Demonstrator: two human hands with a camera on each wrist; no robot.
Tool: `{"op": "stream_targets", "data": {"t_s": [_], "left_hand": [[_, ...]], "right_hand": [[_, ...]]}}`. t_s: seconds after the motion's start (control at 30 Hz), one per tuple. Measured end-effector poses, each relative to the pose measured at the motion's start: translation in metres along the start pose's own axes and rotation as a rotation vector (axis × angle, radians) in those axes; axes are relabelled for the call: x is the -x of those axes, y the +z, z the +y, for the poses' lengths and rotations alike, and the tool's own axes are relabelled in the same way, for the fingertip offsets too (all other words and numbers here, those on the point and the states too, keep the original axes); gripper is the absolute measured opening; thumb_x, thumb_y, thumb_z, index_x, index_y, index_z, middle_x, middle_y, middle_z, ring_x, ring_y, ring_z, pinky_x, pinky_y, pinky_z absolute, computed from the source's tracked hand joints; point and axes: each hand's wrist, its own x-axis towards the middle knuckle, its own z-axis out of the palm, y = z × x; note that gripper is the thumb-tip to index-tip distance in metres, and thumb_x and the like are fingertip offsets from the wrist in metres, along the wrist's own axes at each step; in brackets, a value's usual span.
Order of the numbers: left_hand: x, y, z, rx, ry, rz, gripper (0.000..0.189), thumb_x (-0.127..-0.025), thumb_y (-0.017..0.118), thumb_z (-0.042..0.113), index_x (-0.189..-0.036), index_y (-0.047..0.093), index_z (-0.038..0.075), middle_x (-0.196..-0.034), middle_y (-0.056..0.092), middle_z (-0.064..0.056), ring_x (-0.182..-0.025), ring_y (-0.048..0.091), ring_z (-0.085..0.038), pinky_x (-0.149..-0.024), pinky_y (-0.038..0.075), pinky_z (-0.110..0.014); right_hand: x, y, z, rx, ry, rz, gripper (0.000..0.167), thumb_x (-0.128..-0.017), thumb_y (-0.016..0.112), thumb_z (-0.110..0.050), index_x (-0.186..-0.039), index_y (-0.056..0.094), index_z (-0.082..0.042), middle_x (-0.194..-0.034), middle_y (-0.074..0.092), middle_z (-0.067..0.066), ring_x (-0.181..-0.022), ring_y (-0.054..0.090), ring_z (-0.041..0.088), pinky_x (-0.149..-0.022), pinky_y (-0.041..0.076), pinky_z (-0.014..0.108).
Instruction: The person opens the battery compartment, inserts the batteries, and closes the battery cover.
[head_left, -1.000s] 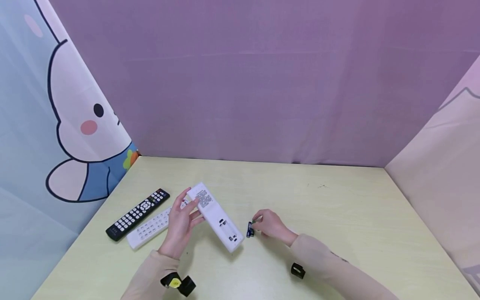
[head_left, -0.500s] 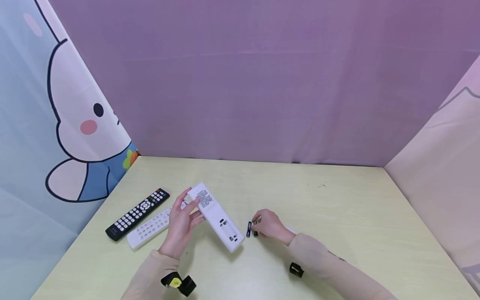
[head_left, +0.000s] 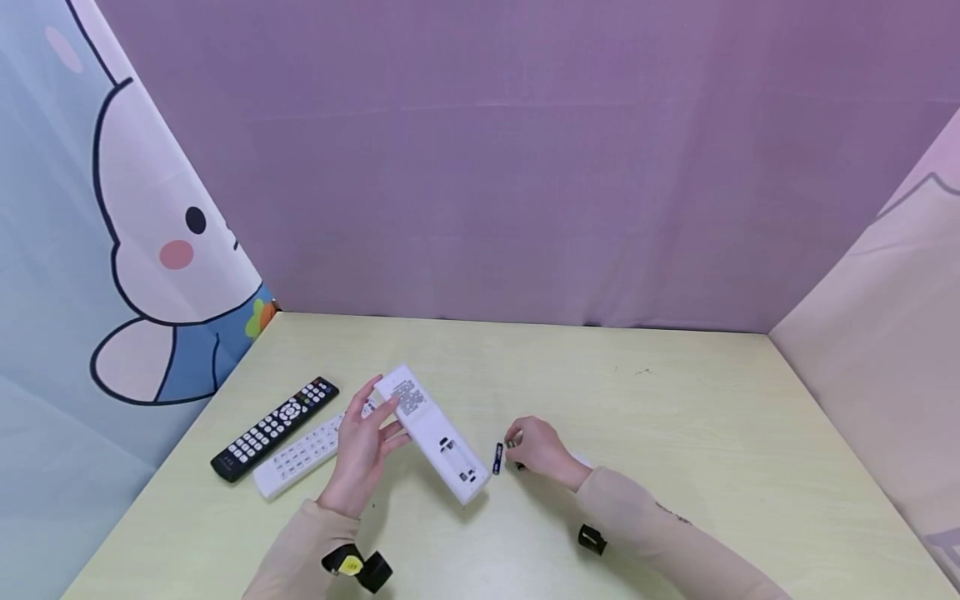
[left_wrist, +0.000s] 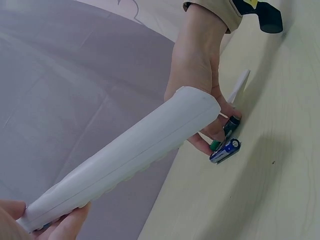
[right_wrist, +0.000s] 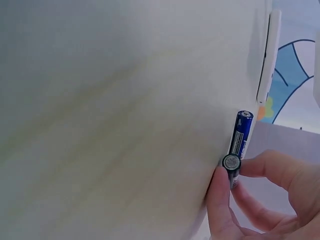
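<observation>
My left hand (head_left: 360,450) holds a white remote control (head_left: 431,433) by its upper end, tilted above the table, back face up. Its battery compartment (head_left: 456,461) lies uncovered, with no battery seen inside. Between thumb and fingertips, my right hand (head_left: 542,450) pinches a dark battery (right_wrist: 231,162), seen end-on in the right wrist view. A blue battery (head_left: 498,458) lies on the table just left of those fingers; the left wrist view shows this blue battery (left_wrist: 225,151) close to the pinched one (left_wrist: 231,126).
At the left, a black remote (head_left: 275,429) and another white remote (head_left: 300,457) lie side by side, the latter partly behind my left hand. A thin white piece (left_wrist: 240,86) sits on the table (head_left: 712,433) beyond my right hand. Fabric walls (head_left: 525,167) border the table.
The dark battery in my right fingers has shifted slightly right, away from the blue battery, opening a gap between them. My left hand and the white remote have stayed nearly still.
</observation>
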Motion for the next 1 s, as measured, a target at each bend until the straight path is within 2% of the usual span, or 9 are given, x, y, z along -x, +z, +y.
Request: {"op": "stream_targets", "data": {"t_s": [0.5,0.73,1.0], "left_hand": [[0.0001,-0.0004,-0.0001,0.011,-0.009,0.001,0.052,-0.09,0.044,0.006,-0.136,0.028,0.022,-0.101,0.055,-0.002,-0.078,0.064,-0.017,-0.075,0.053,-0.032],[-0.0006,-0.0006,-0.0004,0.019,-0.015,0.006,0.051,-0.09,0.044,0.006,-0.136,0.028,0.022,-0.101,0.056,-0.001,-0.078,0.064,-0.018,-0.074,0.053,-0.031],[-0.0014,-0.0007,-0.0017,0.02,-0.012,0.005,0.051,-0.09,0.044,0.006,-0.136,0.028,0.021,-0.1,0.056,-0.001,-0.078,0.064,-0.017,-0.075,0.053,-0.032]], "right_hand": [[0.0016,-0.004,0.003,-0.174,0.029,-0.003,0.022,-0.073,0.061,0.001,-0.094,0.061,0.003,-0.065,0.055,0.004,-0.047,0.051,0.013,-0.046,0.046,0.023],[0.0007,-0.007,0.0052,-0.278,0.047,0.01,0.024,-0.075,0.061,0.001,-0.098,0.061,0.003,-0.072,0.058,0.007,-0.055,0.053,0.013,-0.051,0.049,0.025],[0.0028,-0.0099,0.0001,-0.342,0.044,0.052,0.024,-0.075,0.059,0.003,-0.099,0.061,0.004,-0.075,0.058,0.008,-0.058,0.055,0.013,-0.056,0.053,0.03]]}}
